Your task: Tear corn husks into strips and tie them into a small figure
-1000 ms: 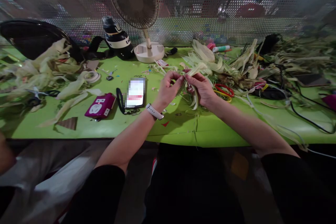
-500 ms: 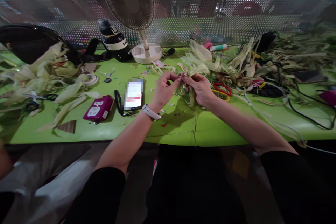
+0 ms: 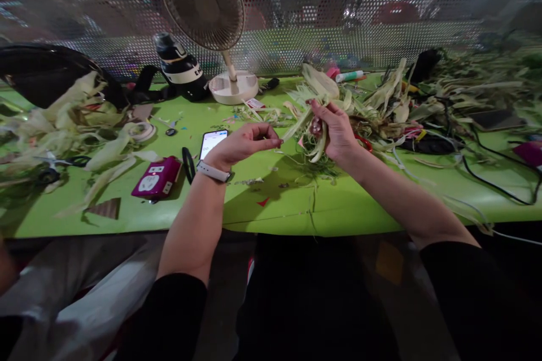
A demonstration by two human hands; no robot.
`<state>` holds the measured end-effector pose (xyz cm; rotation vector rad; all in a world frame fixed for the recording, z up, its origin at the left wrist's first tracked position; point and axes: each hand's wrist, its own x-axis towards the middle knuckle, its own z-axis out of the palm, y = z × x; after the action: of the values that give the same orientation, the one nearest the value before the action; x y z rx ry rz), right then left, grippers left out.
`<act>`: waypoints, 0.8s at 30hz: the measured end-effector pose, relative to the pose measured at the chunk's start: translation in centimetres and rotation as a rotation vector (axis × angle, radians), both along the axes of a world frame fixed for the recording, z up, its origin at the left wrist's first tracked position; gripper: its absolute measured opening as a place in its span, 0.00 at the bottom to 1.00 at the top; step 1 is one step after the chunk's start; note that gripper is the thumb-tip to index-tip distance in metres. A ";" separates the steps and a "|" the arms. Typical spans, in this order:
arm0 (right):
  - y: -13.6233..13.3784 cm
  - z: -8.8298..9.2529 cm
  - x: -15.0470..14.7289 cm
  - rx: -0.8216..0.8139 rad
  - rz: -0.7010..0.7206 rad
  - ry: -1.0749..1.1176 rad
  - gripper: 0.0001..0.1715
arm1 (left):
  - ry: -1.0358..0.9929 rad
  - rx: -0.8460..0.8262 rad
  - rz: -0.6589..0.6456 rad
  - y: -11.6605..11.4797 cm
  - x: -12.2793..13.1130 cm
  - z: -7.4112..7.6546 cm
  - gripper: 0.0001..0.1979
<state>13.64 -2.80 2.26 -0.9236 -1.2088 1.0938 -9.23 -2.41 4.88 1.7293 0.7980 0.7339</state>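
A pale green strip of corn husk [image 3: 297, 125] runs slantwise between my two hands. My left hand [image 3: 249, 144], with a white band on its wrist, pinches the strip's lower end at the fingertips. My right hand [image 3: 336, 131] is closed around the husk, thumb and forefinger at its upper part; a curled end [image 3: 318, 149] hangs below the fingers. Behind the right hand lies a pile of loose corn husks [image 3: 319, 82], partly hidden by it. Thin green shreds [image 3: 317, 168] lie on the table under that hand.
On the green table [image 3: 271, 214] stand a fan [image 3: 234, 87] and a black bottle [image 3: 186, 76]. A lit phone [image 3: 213, 141], a purple box [image 3: 156, 178], scissors [image 3: 78, 159] and more husks [image 3: 114, 149] lie left. Cables [image 3: 491, 180] trail at the right; a perforated metal screen [image 3: 296, 22] rises behind.
My hands were together and are now apart, the left one lower and further left, the right slightly raised. The husk strip now stretches between them. My left wrist now covers part of the phone.
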 end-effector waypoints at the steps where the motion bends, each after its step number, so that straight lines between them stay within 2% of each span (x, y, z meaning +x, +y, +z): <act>1: -0.1 0.0 -0.2 -0.008 0.017 -0.010 0.28 | 0.034 -0.018 -0.037 0.2 -0.3 -0.1 0.17; 4: -1.1 -0.1 -1.4 -0.060 0.115 0.014 0.26 | 0.003 -0.072 -0.078 0.7 -0.4 -0.6 0.14; 7: -2.2 -0.1 -2.8 -0.110 0.225 0.046 0.27 | -0.167 -0.099 -0.022 0.4 0.6 -1.1 0.14; 9: -2.7 -0.1 -3.3 -0.137 0.272 0.056 0.29 | -0.204 -0.103 0.048 -0.1 1.5 -1.4 0.14; 14: -3.1 -0.2 -3.5 -0.154 0.320 -0.053 0.27 | -0.164 0.027 0.220 -1.1 3.1 -1.9 0.18; 18: -3.3 -0.3 -3.4 -0.159 0.406 -0.181 0.19 | -0.151 0.025 0.223 -1.0 3.4 -2.2 0.22; 20: -3.4 -0.3 -3.4 -0.158 0.434 -0.221 0.16 | -0.167 0.081 0.210 -0.9 3.5 -2.4 0.23; 24: -3.5 0.0 -3.4 -0.167 0.416 -0.222 0.17 | -0.304 0.201 0.225 -0.6 4.0 -3.0 0.21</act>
<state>10.26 -6.29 2.30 -0.9623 -1.5563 1.4682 -5.23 -2.98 1.84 1.6635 0.7320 1.2338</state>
